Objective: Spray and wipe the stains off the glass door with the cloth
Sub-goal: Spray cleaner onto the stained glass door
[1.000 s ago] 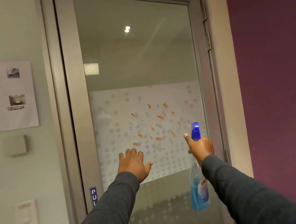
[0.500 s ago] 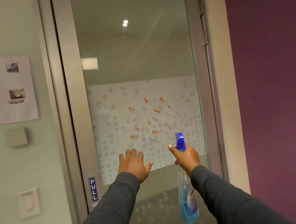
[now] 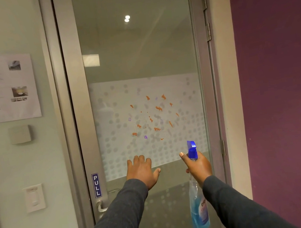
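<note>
open air before stains (image 3: 152, 117), left hand (image 3: 142, 172) just below

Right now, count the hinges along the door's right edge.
3. The top hinge and the second hinge sit high beside the glass door. The third hinge is level with the spray bottle nozzle. A lower one may be hidden.

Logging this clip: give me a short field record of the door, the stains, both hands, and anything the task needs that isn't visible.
door: glass door in a metal frame, shut, with a PULL sticker above the handle
stains: orange and purple stains scattered on the frosted dotted band, not wiped
left hand: left hand open and empty, fingers spread, held up just below the stains
right hand: right hand gripping the neck of the spray bottle, blue liquid inside, nozzle toward the glass
cloth: none visible
</note>
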A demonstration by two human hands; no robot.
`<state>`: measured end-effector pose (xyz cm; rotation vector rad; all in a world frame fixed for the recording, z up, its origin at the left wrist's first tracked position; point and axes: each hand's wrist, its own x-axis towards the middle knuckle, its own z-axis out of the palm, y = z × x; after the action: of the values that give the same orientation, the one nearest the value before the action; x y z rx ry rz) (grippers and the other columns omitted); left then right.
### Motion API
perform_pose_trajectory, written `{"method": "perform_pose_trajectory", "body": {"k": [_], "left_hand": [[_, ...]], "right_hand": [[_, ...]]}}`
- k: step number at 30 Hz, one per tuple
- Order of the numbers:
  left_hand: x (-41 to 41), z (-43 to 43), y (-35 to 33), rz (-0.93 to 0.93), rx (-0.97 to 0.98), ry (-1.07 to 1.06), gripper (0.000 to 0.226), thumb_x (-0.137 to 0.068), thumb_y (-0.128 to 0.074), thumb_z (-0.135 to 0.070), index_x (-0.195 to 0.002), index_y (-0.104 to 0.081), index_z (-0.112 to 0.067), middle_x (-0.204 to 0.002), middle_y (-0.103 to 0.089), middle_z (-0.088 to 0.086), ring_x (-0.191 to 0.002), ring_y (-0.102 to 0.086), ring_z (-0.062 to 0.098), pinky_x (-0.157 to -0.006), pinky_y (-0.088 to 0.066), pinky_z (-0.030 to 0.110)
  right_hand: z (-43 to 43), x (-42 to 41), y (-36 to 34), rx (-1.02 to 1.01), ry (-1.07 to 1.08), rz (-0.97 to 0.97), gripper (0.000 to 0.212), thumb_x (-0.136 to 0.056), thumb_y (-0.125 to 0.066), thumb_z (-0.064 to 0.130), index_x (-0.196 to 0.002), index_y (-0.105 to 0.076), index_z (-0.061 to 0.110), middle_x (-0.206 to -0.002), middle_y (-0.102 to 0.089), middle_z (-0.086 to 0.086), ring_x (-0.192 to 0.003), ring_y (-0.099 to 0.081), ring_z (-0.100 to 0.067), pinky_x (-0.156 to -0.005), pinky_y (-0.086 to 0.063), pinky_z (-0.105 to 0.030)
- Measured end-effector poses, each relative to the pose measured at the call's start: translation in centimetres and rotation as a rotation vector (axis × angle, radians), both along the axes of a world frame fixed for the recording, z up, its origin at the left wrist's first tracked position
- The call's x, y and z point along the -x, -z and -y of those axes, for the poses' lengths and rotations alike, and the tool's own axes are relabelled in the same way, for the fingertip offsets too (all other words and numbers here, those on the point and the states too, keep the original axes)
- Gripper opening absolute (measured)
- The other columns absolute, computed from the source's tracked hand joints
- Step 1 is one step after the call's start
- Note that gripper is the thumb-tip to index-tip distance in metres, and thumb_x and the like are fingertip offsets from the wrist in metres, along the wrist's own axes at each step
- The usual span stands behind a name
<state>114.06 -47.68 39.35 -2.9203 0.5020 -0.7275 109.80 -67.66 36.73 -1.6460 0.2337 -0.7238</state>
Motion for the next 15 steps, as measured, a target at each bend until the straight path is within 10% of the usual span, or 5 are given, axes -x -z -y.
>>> {"method": "perform_pose_trajectory", "body": {"k": [6, 15], "left_hand": [[2.0, -0.4, 1.1, -0.048, 0.026, 0.057, 0.061, -0.097, -0.032, -0.06, -0.137, -0.048, -0.016, -0.143, -0.045, 0.01, -0.137, -0.035, 0.03, -0.115, -0.023, 0.053], [6.4, -1.6, 4.4, -0.16, 0.007, 0.281, 0.062, -0.097, -0.034, -0.059, -0.138, -0.048, -0.014, -0.146, -0.043, 0.017, -0.144, -0.029, 0.034, -0.12, -0.016, 0.057]], "right_hand": [[-0.8, 3.3, 3.1, 0.021, 0.03, -0.028, 0.038, -0.092, -0.071, 0.04, -0.095, -0.06, 0.005, -0.082, -0.063, -0.012, -0.076, -0.061, -0.027, -0.085, -0.06, -0.055], [-5.5, 11.0, 7.6, 0.056, 0.184, -0.102, 0.031, -0.091, -0.07, 0.046, -0.093, -0.062, 0.017, -0.088, -0.069, -0.013, -0.087, -0.068, -0.034, -0.084, -0.061, -0.053]]}}
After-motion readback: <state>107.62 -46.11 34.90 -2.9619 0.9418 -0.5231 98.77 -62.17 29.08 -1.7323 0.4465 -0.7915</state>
